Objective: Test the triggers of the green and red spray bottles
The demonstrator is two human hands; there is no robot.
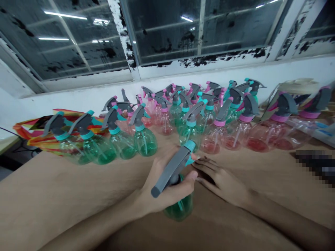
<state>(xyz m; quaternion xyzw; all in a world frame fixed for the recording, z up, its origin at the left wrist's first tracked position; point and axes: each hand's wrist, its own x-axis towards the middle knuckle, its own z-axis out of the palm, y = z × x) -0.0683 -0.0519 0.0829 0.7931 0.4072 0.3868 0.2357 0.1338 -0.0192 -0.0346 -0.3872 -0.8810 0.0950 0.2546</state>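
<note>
My left hand [162, 195] is wrapped round the neck of a green spray bottle [180, 208] with a grey and turquoise spray head. The bottle is close to me, over the front of the table, its head tilted. Just right of it, my right hand [225, 181] rests low at the tabletop with fingers stretched out and nothing in them. Beyond my hands stands another green spray bottle [191, 134], with a pink spray bottle [211, 143] beside it.
Several green bottles [145, 144] line the left, and pink bottles [259, 141] the right, with more behind. An orange patterned bag [34, 134] lies far left on the wooden table [47, 195]. A beige tub [298, 85] and a blurred dark object [318, 165] are at right.
</note>
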